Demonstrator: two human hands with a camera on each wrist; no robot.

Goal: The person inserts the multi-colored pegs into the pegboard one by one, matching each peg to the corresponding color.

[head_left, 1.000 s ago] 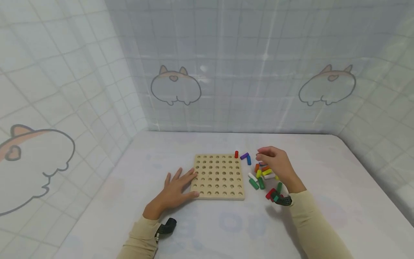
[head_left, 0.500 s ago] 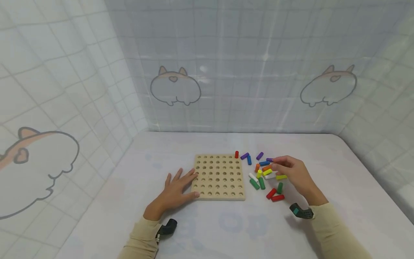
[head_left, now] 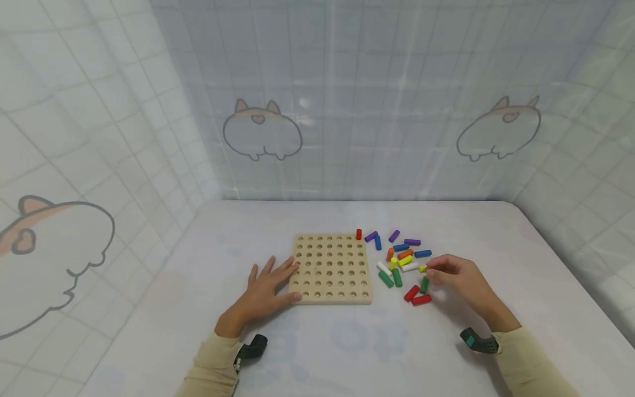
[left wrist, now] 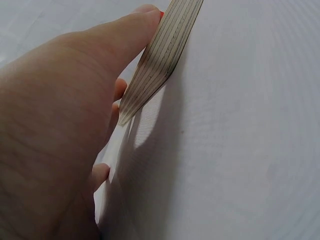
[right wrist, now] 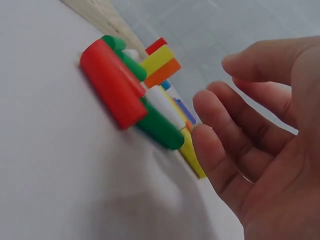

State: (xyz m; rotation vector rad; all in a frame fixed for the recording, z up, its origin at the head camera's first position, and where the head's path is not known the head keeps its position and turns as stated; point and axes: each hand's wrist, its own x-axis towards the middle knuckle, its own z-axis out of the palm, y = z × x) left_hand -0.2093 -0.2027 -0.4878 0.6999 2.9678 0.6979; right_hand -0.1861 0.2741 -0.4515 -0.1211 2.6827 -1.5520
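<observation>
The pale wooden pegboard has rows of round holes and lies mid-table. My left hand rests on its left side, fingers spread and thumb at the near left corner. In the left wrist view the thumb lies along the top of the board's edge. My right hand hovers at the right end of the loose pegs, thumb and fingers apart with nothing between them. Its fingertips overlap a yellow peg, and a green peg lies just below. A red peg stands upright at the board's far right corner.
Right of the board lie loose pegs: red pegs nearest me, green pegs, a white peg, an orange peg, a blue peg and purple pegs farther back. Patterned white curtains stand behind the table.
My right hand has moved right and toward me, from above the far pegs to the yellow peg. Purple and blue pegs it covered now show, lying apart. The left hand stays on the board.
</observation>
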